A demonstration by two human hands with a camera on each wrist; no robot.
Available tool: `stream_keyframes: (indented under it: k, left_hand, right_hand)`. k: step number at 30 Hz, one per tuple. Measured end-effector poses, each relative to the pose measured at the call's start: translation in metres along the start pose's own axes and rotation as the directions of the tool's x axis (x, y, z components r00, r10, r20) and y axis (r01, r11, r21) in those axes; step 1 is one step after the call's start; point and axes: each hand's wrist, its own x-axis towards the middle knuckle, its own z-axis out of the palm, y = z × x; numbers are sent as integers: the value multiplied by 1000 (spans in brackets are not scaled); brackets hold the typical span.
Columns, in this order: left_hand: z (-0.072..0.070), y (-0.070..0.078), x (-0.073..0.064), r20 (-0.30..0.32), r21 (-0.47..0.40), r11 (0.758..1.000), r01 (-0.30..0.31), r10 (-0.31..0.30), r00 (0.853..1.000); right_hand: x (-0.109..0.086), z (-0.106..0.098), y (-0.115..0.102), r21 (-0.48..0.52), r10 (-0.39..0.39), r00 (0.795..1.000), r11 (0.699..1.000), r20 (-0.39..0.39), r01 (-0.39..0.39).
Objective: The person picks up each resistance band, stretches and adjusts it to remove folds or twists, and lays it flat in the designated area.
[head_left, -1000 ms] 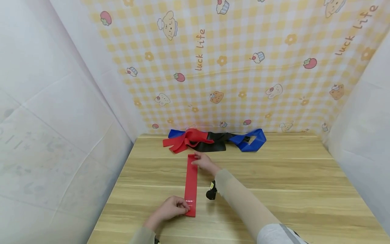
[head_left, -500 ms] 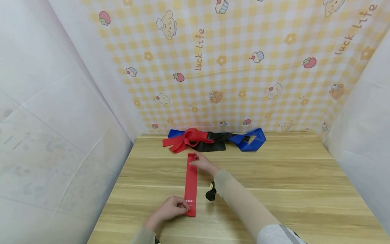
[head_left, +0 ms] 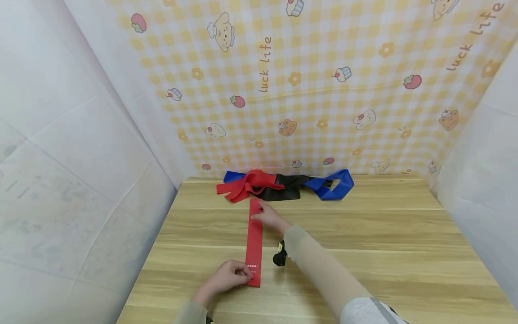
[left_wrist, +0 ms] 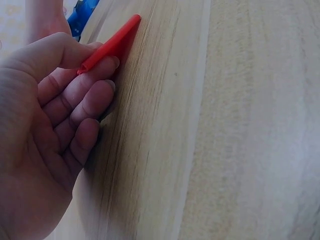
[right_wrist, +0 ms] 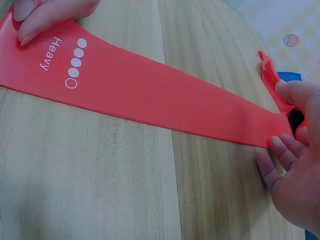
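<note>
Fingers (left_wrist: 85, 97) of the left hand (head_left: 226, 276) pinch the near end of a flat red band (head_left: 253, 243) between thumb and index, with the other fingers curled loosely below. Just past the left fingertips, the band carries white print (right_wrist: 62, 62) reading "Heavy" beside four filled dots and one outlined dot. From there the band runs straight away over the wood-grain desk (head_left: 364, 225) to the right hand (head_left: 272, 218), whose fingers grip its far end. Nearer than the right fingers, a black gadget (head_left: 279, 257) with a yellow mark sits by the cuff of the right sleeve (head_left: 319, 265). Just beyond the right fingers lies a crumpled pile: a red strap (head_left: 256, 179), a black strap (head_left: 283, 194) and, off to the right, a blue strap (head_left: 339, 191). Behind the pile hangs a yellow checked cloth (head_left: 315, 103) with cartoon prints.
</note>
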Motion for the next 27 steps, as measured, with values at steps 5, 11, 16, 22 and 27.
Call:
stream_keyframes:
  k: [5, 11, 16, 22, 27]
  left_hand:
    - [-3, 4, -1, 11, 11, 1000, -4, 3, 1000]
    - [-8, 1, -6, 19, -26, 999, 24, -23, 1000]
    - [-10, 1, -8, 28, -45, 999, 26, -25, 999]
    - [-8, 4, -11, 33, -40, 999, 31, -29, 999]
    - [-7, 5, -12, 24, -7, 1000, 29, -29, 999]
  right_hand:
    - [-3, -2, 0, -76, -33, 999, 996, 17, 35]
    - [-7, 0, 4, -184, -148, 988, 971, 31, 151]
    - [-10, 2, 7, -290, -176, 983, 939, 54, 184]
    - [-15, 5, 9, -507, -197, 974, 832, 108, 225]
    - [-16, 3, 14, -572, -122, 991, 809, 60, 135]
